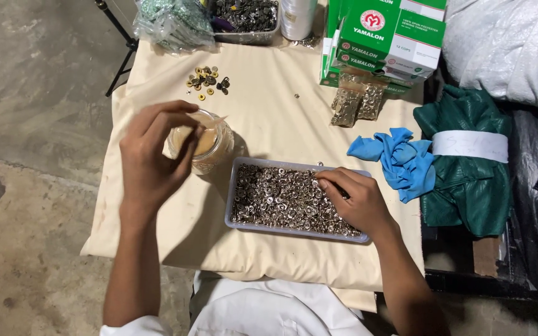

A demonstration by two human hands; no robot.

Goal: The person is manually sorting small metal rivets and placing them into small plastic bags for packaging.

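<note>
A small table (pixel 263 112) draped in cream cloth stands on bare concrete floor (pixel 26 124), its left and near edges open to the floor while green boxes (pixel 387 37), a blue rag (pixel 400 158) and a green cloth bundle (pixel 468 162) crowd the right edge. Near the front edge a grey tray (pixel 235 193) is full of small silver metal rings (pixel 275 199), with the right hand (pixel 356 199) resting in them, fingers curled, though whether it grips any cannot be told. Just left of the tray, the left hand (pixel 154 155) pinches its fingertips over a clear jar (pixel 210 149) holding tan contents; loose brass pieces (pixel 207 79) lie toward the far left corner
</note>
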